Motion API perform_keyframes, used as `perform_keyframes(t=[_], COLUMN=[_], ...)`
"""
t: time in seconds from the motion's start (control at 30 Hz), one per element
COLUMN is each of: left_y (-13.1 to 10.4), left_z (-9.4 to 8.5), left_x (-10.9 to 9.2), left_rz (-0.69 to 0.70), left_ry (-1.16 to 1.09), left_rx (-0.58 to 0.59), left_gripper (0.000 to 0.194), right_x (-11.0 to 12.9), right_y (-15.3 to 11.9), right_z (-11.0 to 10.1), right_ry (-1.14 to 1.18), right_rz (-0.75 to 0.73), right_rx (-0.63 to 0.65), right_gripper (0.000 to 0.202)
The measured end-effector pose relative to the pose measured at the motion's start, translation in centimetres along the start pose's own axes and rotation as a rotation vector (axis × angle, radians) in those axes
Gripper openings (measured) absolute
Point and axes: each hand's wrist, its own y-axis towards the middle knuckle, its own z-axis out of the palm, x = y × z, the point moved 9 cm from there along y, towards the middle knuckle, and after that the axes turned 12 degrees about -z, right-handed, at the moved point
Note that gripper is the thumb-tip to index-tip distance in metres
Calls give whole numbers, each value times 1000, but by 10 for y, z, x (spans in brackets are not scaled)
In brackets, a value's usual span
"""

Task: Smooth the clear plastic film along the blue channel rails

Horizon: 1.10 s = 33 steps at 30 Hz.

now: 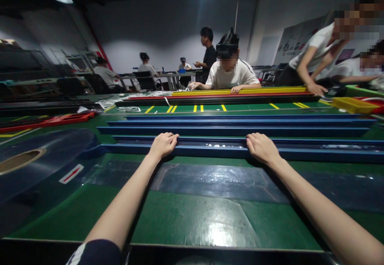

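Note:
My left hand point(163, 144) is closed over the nearest long blue channel profile point(210, 151), its fingers curled over the rails. Farther right along the same profile, my right hand point(262, 147) grips it in a like way, fingertips partly hidden. Shiny clear film lies in the channel between the hands. Below my wrists a wide strip of clear plastic film point(216, 179) is spread flat across the green table point(186, 217). Just beyond my knuckles, several more blue profiles point(234, 130) lie parallel to this one.
A big roll of clear film point(69, 141) lies at left, near a red arrow label point(72, 173). Across the table, a co-worker point(231, 73) leans over yellow profiles point(255, 91); another person's arm point(307, 67) reaches in at right, near a yellow tray point(351, 104).

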Motion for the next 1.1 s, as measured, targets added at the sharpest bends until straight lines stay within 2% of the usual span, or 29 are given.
perform_keyframes(t=[0.1, 0.2, 0.47, 0.57, 0.63, 0.7, 0.87, 1.1], left_y=[0, 2, 24, 31, 34, 35, 33, 25], left_z=[0, -2, 4, 7, 10, 12, 16, 11], left_x=[-6, -21, -111, -131, -131, -122, -87, -39], left_rz=[-1, -4, 27, 5, -40, -79, -92, -106], left_ry=[36, 45, -27, -41, -46, -50, -36, -8], left_rx=[-16, -51, -80, -82, -86, -85, -73, -109], left_gripper=[39, 37, 35, 36, 36, 35, 33, 36], right_x=[0, 1, 21, 35, 44, 53, 77, 104], right_y=[3, 8, 36, 49, 57, 64, 81, 103], right_z=[2, 5, 6, 4, 3, 1, -1, -5], right_ry=[-12, -8, 8, 29, 43, 57, 107, 201], right_rz=[20, 35, 60, 56, 53, 57, 66, 15], right_rx=[-7, -10, -23, -31, -38, -47, -57, -27], right_gripper=[33, 33, 35, 38, 39, 40, 42, 45])
